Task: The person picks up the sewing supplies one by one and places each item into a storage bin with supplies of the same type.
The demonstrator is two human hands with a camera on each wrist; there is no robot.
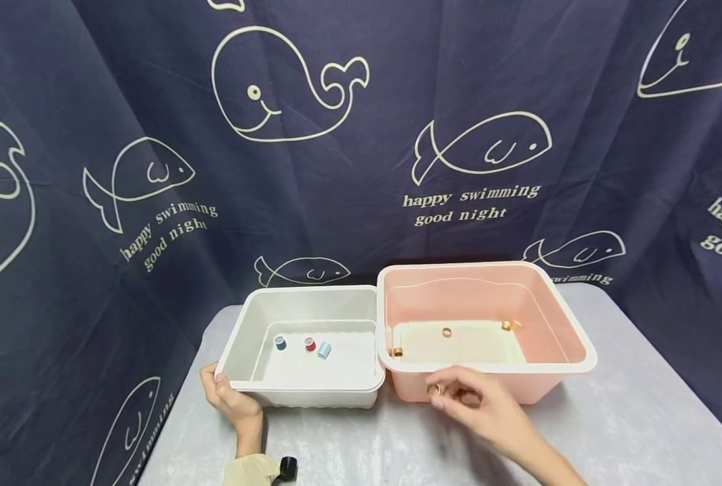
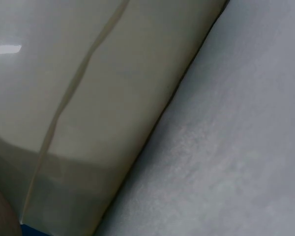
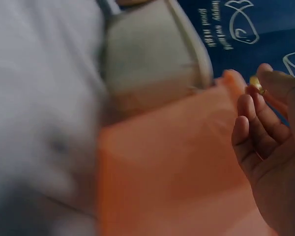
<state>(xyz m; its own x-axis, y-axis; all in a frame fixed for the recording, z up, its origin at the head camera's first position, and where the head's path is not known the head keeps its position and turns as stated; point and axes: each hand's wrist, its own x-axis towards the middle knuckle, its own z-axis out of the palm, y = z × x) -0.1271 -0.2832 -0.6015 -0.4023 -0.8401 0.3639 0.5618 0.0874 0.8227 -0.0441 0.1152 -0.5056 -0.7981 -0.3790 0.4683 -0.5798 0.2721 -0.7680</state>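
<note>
My left hand (image 1: pixel 233 398) grips the front left corner of the white bin (image 1: pixel 312 395), thumb over the rim and fingers along the outside. Inside that bin lie a dark blue cylinder (image 1: pixel 280 343), a red cylinder (image 1: pixel 310 344) and a light blue cylinder (image 1: pixel 324 349), all small. In front of the pink bin (image 1: pixel 488 370), my right hand (image 1: pixel 482 408) pinches a small gold ring (image 1: pixel 436 389) between thumb and index finger. The right wrist view shows the gold ring (image 3: pixel 256 84) shining at the fingertips. On the pink bin's floor are a copper-coloured ring (image 1: pixel 447 332) and gold pieces (image 1: pixel 506 325).
Both bins stand side by side on a grey table (image 1: pixel 361 445), the pink rim overlapping the white one. A dark blue curtain (image 1: pixel 373 202) with fish and whale drawings hangs behind and at both sides. A black object (image 1: pixel 287 468) sits at the left sleeve.
</note>
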